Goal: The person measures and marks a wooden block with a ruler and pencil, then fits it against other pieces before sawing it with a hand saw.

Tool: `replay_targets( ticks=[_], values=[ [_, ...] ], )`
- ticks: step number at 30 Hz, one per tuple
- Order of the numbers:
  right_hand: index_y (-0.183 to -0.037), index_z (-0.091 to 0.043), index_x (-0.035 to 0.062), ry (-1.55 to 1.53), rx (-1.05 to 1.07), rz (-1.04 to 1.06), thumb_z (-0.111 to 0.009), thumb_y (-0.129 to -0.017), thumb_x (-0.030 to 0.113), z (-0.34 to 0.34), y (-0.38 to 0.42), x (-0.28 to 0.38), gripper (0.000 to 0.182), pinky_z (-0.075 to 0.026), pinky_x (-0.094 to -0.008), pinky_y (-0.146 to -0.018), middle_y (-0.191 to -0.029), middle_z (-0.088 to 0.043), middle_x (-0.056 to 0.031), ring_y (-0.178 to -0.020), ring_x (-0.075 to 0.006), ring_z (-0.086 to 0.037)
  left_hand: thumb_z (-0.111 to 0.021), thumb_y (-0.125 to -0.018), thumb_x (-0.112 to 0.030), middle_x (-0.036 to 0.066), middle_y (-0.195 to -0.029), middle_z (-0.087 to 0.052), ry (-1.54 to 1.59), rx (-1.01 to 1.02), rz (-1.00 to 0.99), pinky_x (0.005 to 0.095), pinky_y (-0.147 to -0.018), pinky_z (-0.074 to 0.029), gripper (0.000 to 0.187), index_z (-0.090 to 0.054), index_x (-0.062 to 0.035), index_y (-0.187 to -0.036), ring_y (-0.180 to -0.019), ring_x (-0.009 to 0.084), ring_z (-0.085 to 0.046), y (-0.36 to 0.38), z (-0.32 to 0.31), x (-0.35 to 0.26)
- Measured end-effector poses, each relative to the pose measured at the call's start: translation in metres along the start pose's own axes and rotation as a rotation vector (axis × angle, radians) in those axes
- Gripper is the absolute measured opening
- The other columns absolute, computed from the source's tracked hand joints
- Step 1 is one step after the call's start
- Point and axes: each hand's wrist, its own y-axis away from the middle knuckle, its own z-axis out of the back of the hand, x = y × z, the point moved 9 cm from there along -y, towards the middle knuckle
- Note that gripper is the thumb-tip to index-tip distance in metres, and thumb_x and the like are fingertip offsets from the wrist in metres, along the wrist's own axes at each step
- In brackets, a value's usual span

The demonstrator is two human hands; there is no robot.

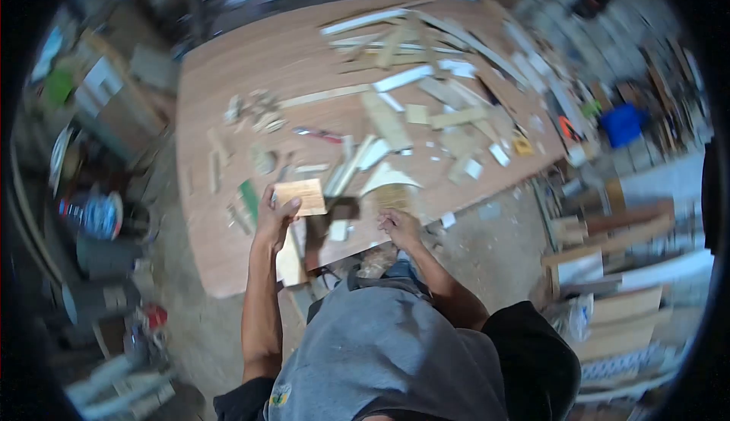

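Observation:
My left hand (277,214) is closed on a small rectangular piece of wood (306,193), thumb on top, held up over the near side of the table. My right hand (401,227) is at the table's near edge with its fingers curled together; whatever they may hold is too small or hidden. Just beyond it lies a pale piece with a curved edge (390,175). A green strip (248,197) is left of my left hand. Farther in, a red-and-grey tool (319,134) lies on the tabletop; blur hides its kind.
The wooden table (228,64) carries piled wood strips (395,45) at the far right and small scraps (262,109) at the left. A yellow tool (522,144) lies near its right edge. Stacked boards (616,231) stand on the right; a blue bag-like thing (622,125) is above them.

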Motion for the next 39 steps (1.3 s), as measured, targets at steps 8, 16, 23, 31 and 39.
replay_targets(
  ticks=[8, 16, 23, 31, 39],
  values=[
    [-0.121, -0.064, -0.0008, -0.146, -0.438, -0.064, -0.06, -0.096, 0.005, 0.245, 0.039, -0.096, 0.026, -0.053, -0.0271, -0.063, -0.098, -0.072, -0.0097, -0.077, -0.0148, -0.069, -0.058, -0.1, -0.026, 0.007, -0.109, -0.07, 0.442, 0.121, 0.256, 0.033, -0.072, -0.063, 0.035, -0.057, -0.0044, -0.127, -0.09, 0.0181, -0.072, -0.032, -0.241, 0.09],
    [-0.121, -0.059, -0.0068, 0.601, -0.709, -0.042, -0.064, -0.081, 0.006, 0.489, -0.033, -0.153, 0.042, -0.051, -0.0458, -0.095, -0.109, -0.068, -0.0277, -0.106, -0.0428, -0.064, -0.058, -0.102, -0.025, 0.003, -0.1, -0.07, 0.187, 0.222, 0.289, 0.0312, -0.066, -0.058, 0.023, -0.059, -0.0108, -0.119, -0.078, 0.0146, -0.068, -0.038, -0.339, 0.131],
    [-0.145, -0.04, 0.0025, 1.094, -0.567, -0.177, -0.067, -0.082, 0.017, 0.58, -0.148, -0.125, 0.071, -0.037, -0.0541, -0.112, -0.145, -0.051, -0.0206, -0.138, -0.0398, -0.044, -0.057, -0.1, -0.014, -0.001, -0.083, -0.058, -0.118, -0.185, 0.079, 0.0324, -0.064, -0.056, 0.013, -0.057, -0.0097, -0.112, -0.072, 0.0116, -0.061, -0.008, -0.268, 0.107],
    [-0.122, -0.063, 0.0097, 1.437, -0.536, -0.089, -0.064, -0.087, 0.024, 0.572, -0.162, -0.106, 0.039, -0.034, -0.0583, -0.106, -0.123, -0.064, -0.0094, -0.122, -0.0296, -0.054, -0.056, -0.097, -0.012, 0.006, -0.102, -0.066, -0.046, -0.679, 0.21, 0.0357, -0.065, -0.057, 0.02, -0.055, -0.0107, -0.117, -0.084, 0.0222, -0.069, 0.105, -0.154, 0.163],
    [-0.114, -0.068, 0.0084, 1.829, -0.566, 0.144, -0.059, -0.088, 0.021, 0.549, -0.111, -0.032, 0.031, -0.036, -0.0487, -0.106, -0.118, -0.067, -0.0088, -0.119, -0.027, -0.055, -0.057, -0.098, -0.015, 0.01, -0.111, -0.063, -0.066, -0.614, 0.163, 0.0395, -0.069, -0.059, 0.028, -0.054, -0.0072, -0.125, -0.091, 0.0253, -0.068, 0.134, -0.109, 0.192]
  ],
)
